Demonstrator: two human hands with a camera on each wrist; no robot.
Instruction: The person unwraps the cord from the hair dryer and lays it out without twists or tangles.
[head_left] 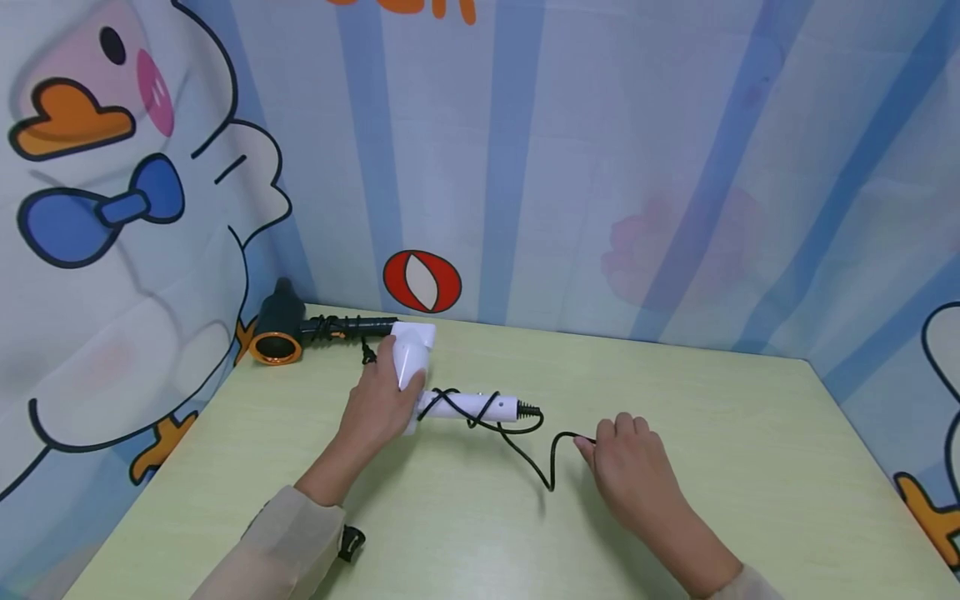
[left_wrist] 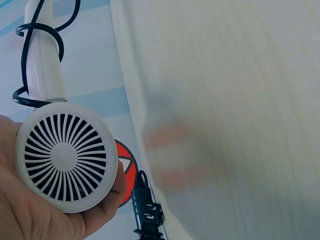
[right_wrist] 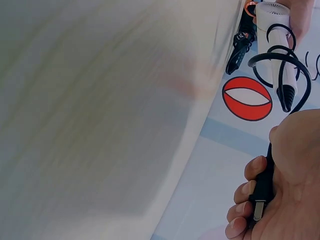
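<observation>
My left hand (head_left: 381, 402) grips the body of a white hair dryer (head_left: 411, 354) above the table; in the left wrist view its round slotted grille (left_wrist: 65, 156) faces the camera. The dryer's handle (head_left: 480, 407) points right, with black cord looped loosely around it. From there the cord (head_left: 551, 475) dips and runs to my right hand (head_left: 633, 471). In the right wrist view, that hand's fingers curl round the black plug (right_wrist: 262, 187), whose metal prong shows.
A black hair dryer (head_left: 281, 329) with an orange rim and its cord wound on the handle lies at the table's back left. A small black object (head_left: 351, 542) sits by my left sleeve. Printed cloth (head_left: 465, 167) hangs behind the table (head_left: 712, 417).
</observation>
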